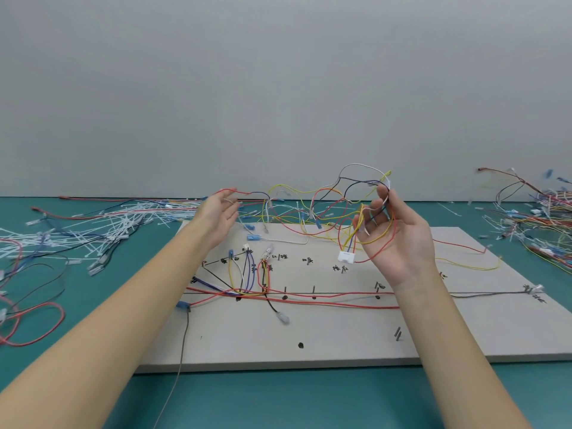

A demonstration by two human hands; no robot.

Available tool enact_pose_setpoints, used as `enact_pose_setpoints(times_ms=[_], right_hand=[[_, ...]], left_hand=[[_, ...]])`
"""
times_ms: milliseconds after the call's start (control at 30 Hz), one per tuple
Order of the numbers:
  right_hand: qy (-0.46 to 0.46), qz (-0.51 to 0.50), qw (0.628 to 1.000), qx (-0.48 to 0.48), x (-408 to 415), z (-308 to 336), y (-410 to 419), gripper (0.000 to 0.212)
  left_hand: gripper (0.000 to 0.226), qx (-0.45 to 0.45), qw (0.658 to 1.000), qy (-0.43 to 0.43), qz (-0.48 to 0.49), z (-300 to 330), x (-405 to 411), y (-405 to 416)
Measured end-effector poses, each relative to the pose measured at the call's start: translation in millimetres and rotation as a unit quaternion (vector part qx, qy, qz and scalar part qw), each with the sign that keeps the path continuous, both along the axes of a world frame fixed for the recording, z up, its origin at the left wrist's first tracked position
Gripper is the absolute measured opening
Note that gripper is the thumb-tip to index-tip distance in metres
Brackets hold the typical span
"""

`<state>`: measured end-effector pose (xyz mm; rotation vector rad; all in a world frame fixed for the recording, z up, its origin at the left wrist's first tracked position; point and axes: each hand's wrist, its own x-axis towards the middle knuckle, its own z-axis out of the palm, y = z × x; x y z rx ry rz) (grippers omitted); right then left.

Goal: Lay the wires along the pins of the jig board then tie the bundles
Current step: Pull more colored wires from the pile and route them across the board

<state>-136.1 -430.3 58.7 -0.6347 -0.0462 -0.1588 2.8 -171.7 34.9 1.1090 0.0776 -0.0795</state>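
Across the teal surface [278, 397] a flat grey rectangular jig board [340, 335] is laid, with short dark pins [314, 289] stuck in it and black handwritten marks beside them. Long red wires [325, 300] are already run along the pin row, and a clump of yellow, white, blue and black wires [244, 274] is looped round the pins at the board's left end. Loose piles are seen on both sides: white cable ties and wires [93, 224] on the left, a tangle of coloured wires [544, 224] on the right.

Both hands are raised above the board, well apart. A loose multicoloured wire bundle [309, 205] is stretched between them. Its red end is pinched by the left hand [221, 218], palm turned inward. Several strands are gripped by the curled fingers of the right hand [393, 239], and a small white plastic connector [346, 257] is left dangling just beside that palm.
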Motion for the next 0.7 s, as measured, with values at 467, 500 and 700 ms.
enact_pose_setpoints(times_ms=[467, 500, 700], right_hand=[[0.03, -0.082, 0.959, -0.271, 1.8, -2.3, 17.3, 0.024], [0.025, -0.062, 0.968, -0.241, 1.7, -2.8, 18.6, 0.024], [0.014, 0.042, 0.993, -0.108, -0.1, -3.8, 31.4, 0.017]], left_hand=[[0.056, 0.724, 0.673, 0.127, 0.081, -9.3, 41.6, 69.7], [0.051, 0.728, 0.673, 0.115, 0.053, -4.0, 41.1, 71.0], [0.036, 0.743, 0.667, 0.023, -0.05, 34.6, -4.6, 48.3]])
